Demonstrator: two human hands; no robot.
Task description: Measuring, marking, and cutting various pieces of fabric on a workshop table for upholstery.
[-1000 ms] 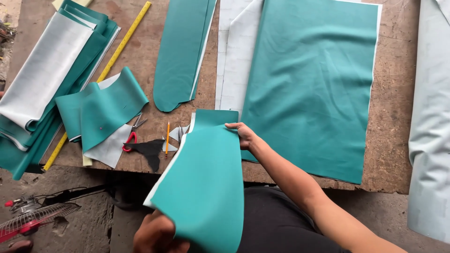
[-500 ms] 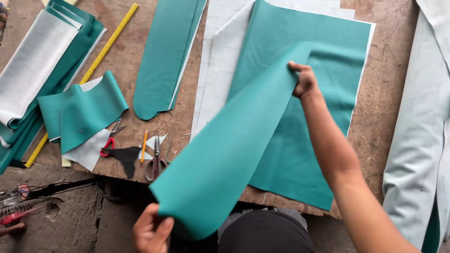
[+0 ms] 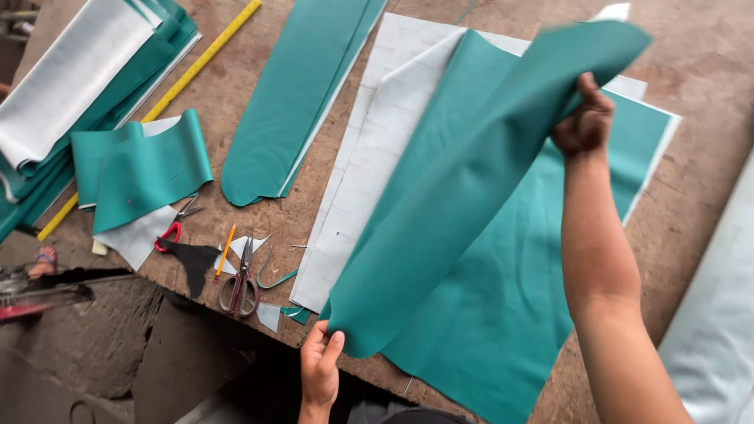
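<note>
On the brown worktable point(image 3: 707, 71), by size:
- Flat teal sheet point(image 3: 503, 330), on white backing.
- Long teal strip point(image 3: 463, 204), held stretched above that sheet.
- Right hand point(image 3: 583, 126): fingers clenched on strip's far end.
- Left hand point(image 3: 320, 367): pinching near end.
- Scissors point(image 3: 240, 284), beside scraps.

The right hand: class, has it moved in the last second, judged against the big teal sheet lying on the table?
Yes. The right hand has carried its end of the teal strip from the big teal sheet's near left edge toward its far right corner.
</note>
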